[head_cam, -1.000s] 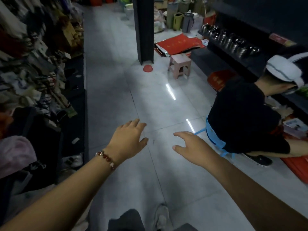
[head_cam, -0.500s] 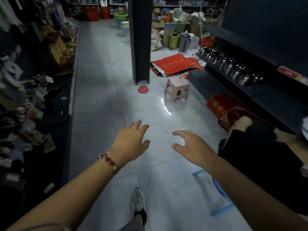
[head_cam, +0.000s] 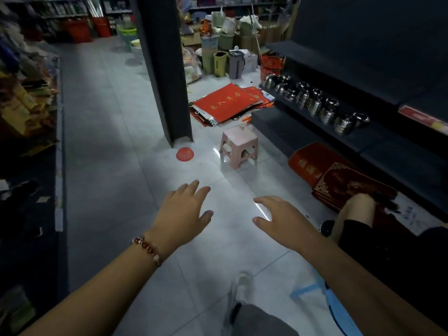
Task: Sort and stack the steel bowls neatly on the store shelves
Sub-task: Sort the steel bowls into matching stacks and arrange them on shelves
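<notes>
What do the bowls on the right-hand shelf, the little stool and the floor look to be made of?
Steel bowls: polished metal, likely stainless steel, with bright mirror-like glints. Stool: pale pink, one-piece moulded look, probably plastic, matte. Floor: large glossy tiles, probably ceramic, with grout lines and sharp light reflections.

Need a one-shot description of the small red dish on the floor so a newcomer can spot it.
Find the dark pillar standing mid-aisle. At its foot, on the pale tiled floor, lies the small red dish, left of the pink stool. Unlike the flat rectangular red packets further back, it is round, small and alone.
</notes>
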`<state>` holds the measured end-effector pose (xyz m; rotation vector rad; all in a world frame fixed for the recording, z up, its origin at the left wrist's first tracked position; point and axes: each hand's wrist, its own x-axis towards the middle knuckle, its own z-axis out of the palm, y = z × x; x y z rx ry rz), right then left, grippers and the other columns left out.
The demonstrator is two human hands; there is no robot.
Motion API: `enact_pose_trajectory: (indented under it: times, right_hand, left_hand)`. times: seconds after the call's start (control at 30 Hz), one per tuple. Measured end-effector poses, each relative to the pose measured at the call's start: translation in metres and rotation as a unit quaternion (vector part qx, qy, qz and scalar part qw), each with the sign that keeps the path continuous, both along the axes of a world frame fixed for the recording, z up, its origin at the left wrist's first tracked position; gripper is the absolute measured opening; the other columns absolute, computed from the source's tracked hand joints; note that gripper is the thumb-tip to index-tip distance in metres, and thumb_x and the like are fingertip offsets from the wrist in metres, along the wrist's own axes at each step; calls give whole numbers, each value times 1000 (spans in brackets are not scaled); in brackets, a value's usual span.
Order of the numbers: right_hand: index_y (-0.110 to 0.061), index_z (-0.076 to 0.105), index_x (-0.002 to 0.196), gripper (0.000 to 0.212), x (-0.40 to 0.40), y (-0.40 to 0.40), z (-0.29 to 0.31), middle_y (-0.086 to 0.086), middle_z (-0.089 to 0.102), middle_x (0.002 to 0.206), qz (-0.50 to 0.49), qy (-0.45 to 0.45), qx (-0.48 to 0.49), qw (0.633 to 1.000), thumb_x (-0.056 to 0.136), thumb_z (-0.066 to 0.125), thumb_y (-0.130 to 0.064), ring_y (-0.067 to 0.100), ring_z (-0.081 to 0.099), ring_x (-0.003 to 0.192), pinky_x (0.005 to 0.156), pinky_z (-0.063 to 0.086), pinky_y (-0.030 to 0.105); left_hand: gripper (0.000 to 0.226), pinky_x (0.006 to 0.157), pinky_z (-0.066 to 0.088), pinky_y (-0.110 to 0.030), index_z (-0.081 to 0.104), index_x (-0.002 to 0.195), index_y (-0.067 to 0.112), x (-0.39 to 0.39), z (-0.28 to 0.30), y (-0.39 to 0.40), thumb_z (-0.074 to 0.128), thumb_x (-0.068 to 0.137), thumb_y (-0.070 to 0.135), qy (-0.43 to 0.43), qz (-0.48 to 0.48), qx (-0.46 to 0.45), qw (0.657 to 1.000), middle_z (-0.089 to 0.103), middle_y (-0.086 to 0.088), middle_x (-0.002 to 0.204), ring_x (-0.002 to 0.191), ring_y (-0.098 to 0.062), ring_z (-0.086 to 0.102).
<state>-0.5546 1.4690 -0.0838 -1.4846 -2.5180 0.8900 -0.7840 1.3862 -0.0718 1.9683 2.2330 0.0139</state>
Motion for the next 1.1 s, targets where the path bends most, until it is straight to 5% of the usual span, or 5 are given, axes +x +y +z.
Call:
enact_pose_trajectory:
  times: [0.3,0.47,0.73,0.97,1.1]
  right_hand:
    - [-27,46,144,55,-64,215,-21,-6,48,147,-14,-15,9,1000,93,61,-41,16,46,133,112,38,35]
    - [-29,43,145,55,-90,345,-13,-7,45,149,-18,-42,-1,999,94,58,-40,16,42,136,112,37,35]
    - [-32,44,144,54,-142,503,6,-10,47,146,-29,-39,-30,998,93,61,-38,13,45,131,107,40,30]
    - [-24,52,138,48,-201,641,-6,-7,54,139,-82,-22,-25,996,92,65,-28,12,50,127,108,39,29]
    - [-24,48,142,51,-236,725,-11,-5,53,142,-117,-58,-28,991,94,61,-33,14,49,128,110,39,32]
  left_hand:
    - [65,118,27,-42,25,156,26,-68,-22,218,46,100,52,26,-6,-4,1000,20,-7,166,151,-28,25]
    - [65,100,45,-45,46,147,18,-103,-24,349,59,92,51,40,-21,3,999,45,-13,153,133,-33,49]
    - [70,114,38,-44,32,154,26,-152,-21,518,49,94,59,16,-27,19,999,34,-8,160,144,-28,37]
    - [75,96,50,-46,48,146,20,-210,-40,682,38,90,70,26,-64,56,996,50,-15,148,127,-32,55]
    - [79,99,47,-43,34,154,24,-242,-45,784,42,91,71,6,-80,46,996,38,-12,157,137,-28,46]
